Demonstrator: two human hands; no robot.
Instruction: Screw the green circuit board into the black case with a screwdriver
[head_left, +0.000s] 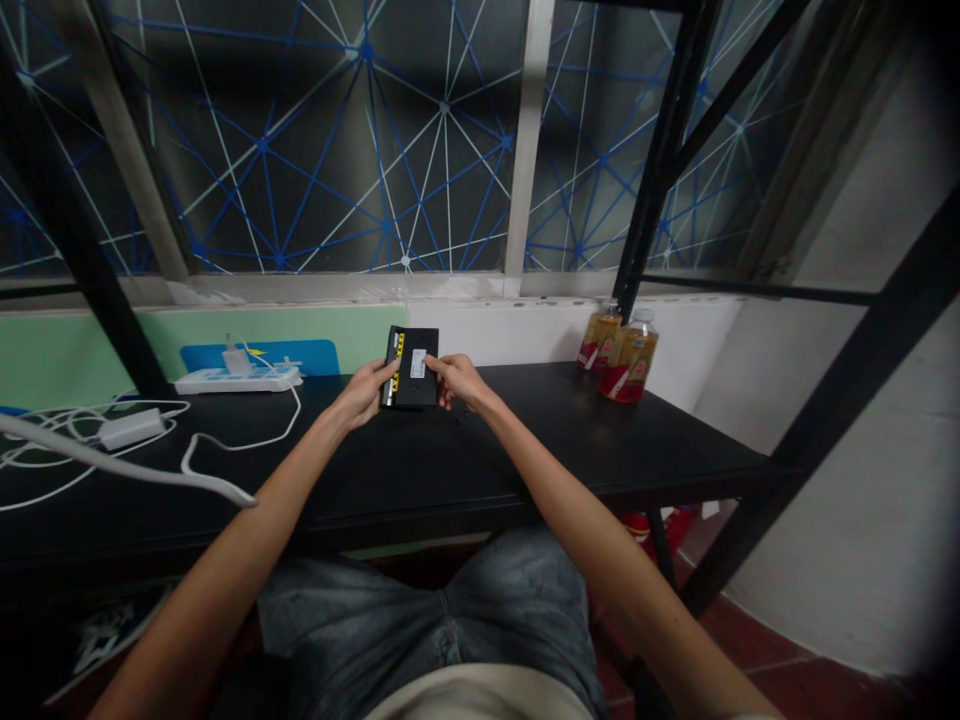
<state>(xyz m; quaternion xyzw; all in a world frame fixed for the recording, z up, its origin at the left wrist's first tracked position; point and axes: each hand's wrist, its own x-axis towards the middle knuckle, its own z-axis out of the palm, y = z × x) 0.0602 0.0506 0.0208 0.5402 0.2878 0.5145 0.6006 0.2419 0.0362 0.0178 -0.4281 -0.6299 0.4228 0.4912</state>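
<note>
The black box (414, 388) is over the table (435, 465), grasped on its left by the left hand (361, 396) and on its right by the right hand (460, 381). Either grip slackening could drop it; left of the box, a thick white cable (165, 474) might snag the left forearm.

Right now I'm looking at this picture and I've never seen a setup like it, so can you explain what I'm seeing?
There's no machine here, just a person working with bare hands. The single picture comes from a camera worn on that person's head, looking forward and down. The left hand and right hand together hold a flat black object bearing a white label; I can't tell what it is. Below is a black table. On its left side are a white power strip, white cables and a white adapter. On its right side stand two bottles.
</note>
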